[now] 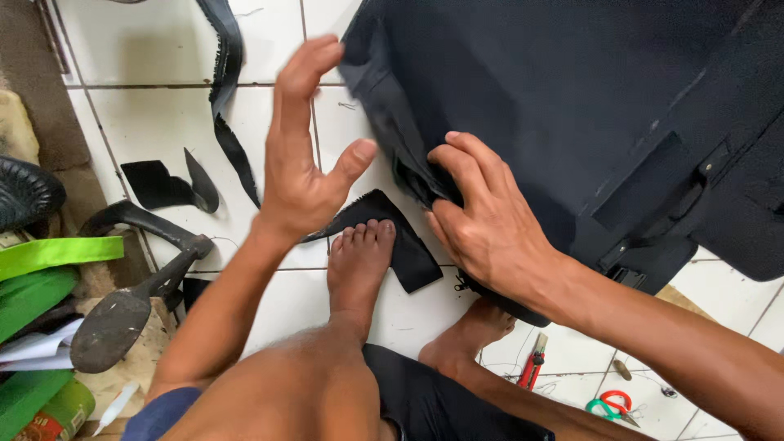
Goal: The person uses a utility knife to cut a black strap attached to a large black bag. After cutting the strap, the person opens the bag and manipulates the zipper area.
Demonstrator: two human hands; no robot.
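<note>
At the far left lie bright green fabric straps (49, 253) and a dark iron shoe last on its stand (122, 314). Black fabric offcuts (163, 184) are scattered on the white tiled floor (155, 114). The left hand (298, 155) hovers with fingers spread apart, gripping nothing, fingertips by the edge of the large black fabric bag (572, 98). The right hand (486, 220) presses its curled fingers onto the bag's folded seam without clamping it. Judging by the scraps, cutting seems largely done; red-handled scissors (612, 406) lie at lower right.
</note>
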